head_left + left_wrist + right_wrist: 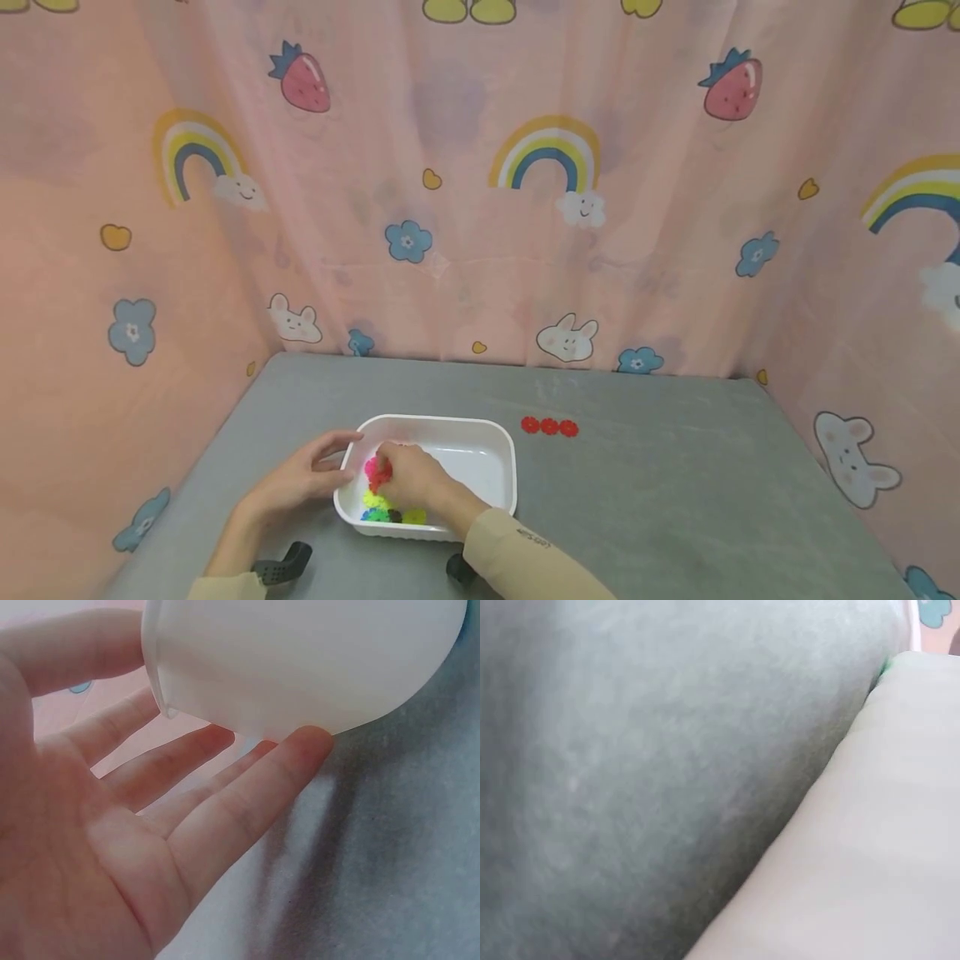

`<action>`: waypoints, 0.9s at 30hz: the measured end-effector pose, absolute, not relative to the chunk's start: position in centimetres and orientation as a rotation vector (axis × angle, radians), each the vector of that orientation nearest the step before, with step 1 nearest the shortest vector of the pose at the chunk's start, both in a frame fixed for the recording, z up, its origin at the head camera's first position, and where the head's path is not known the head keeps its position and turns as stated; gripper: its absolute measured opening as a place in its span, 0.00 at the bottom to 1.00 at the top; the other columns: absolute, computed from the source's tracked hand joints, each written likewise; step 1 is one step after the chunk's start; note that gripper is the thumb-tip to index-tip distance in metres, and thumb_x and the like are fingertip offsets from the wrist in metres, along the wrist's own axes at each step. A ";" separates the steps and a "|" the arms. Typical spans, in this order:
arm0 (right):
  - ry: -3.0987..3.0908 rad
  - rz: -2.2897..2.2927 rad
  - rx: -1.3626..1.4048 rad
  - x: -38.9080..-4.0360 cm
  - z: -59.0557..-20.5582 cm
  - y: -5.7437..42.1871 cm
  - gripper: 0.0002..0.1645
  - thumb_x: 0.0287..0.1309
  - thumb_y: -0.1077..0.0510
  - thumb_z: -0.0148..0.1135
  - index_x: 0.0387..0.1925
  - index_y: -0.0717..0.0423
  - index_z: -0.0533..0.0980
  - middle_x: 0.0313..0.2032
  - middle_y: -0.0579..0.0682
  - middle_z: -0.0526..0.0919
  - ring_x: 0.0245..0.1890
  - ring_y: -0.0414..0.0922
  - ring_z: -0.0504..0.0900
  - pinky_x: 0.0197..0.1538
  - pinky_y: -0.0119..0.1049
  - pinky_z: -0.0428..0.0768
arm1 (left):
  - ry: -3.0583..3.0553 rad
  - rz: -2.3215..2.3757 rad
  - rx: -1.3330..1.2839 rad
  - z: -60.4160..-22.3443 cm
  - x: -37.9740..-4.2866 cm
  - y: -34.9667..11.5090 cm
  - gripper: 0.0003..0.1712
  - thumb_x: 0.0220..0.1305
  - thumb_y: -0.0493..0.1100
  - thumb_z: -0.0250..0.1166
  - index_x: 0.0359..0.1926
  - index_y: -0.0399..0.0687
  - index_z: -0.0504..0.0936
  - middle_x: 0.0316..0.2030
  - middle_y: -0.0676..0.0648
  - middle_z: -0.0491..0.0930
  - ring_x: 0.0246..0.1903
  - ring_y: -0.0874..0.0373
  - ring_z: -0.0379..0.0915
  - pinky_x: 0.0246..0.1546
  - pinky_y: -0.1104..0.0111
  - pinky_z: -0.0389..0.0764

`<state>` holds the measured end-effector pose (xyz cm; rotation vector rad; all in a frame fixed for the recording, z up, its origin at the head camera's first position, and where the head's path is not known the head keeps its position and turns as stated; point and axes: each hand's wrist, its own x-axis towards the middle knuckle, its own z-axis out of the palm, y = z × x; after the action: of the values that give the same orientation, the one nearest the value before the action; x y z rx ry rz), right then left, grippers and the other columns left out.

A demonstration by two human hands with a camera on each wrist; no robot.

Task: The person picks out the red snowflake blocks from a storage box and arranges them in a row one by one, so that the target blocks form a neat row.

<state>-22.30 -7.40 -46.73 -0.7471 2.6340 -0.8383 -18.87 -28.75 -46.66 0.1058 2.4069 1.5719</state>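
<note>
A white plastic tray (480, 467) holds small flower-shaped plastic discs at its left end. Pink (372, 468), red (384, 473), yellow (375, 500), blue-green (375, 515) and black discs are bunched there. My left hand (300, 475) touches the tray's left side with fingers spread and nearly straight; the left wrist view shows these fingers (225, 817) against the tray wall (300, 660). Into the tray reaches my right hand (412, 477), its bent fingers right at the red discs. Its fingertips are partly hidden, so I cannot tell whether they pinch one.
Three red flower-shaped discs (550, 427) lie in a row on the grey tabletop (675, 483), beyond the tray's right end. A pink patterned curtain (465, 275) borders the table at the back and sides. In the right wrist view, the pale tray wall (855, 847) stands beside grey cloth.
</note>
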 end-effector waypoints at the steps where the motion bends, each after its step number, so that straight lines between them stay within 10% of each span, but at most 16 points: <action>1: 2.624 -0.859 -0.740 -22.2 -46.7 -7.3 0.14 0.55 0.60 0.74 0.38 0.48 0.75 0.30 0.40 0.76 0.30 0.38 0.74 0.38 0.31 0.79 | 2.405 1.573 0.102 -46.7 -18.8 -28.7 0.36 0.64 0.48 0.69 0.71 0.49 0.69 0.72 0.34 0.62 0.70 0.25 0.55 0.57 0.42 0.78; 27: 2.444 -1.179 -0.825 -20.4 -42.3 -1.8 0.12 0.58 0.66 0.68 0.35 0.49 0.74 0.23 0.44 0.76 0.21 0.38 0.73 0.24 0.27 0.72 | 2.418 1.554 0.093 -46.4 -18.7 -28.2 0.37 0.64 0.48 0.69 0.71 0.47 0.68 0.72 0.33 0.62 0.70 0.25 0.56 0.56 0.43 0.79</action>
<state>-20.40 -1.81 -42.34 -0.8251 2.4435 -1.1790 -18.67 -28.23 -46.36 0.0935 2.4184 1.5537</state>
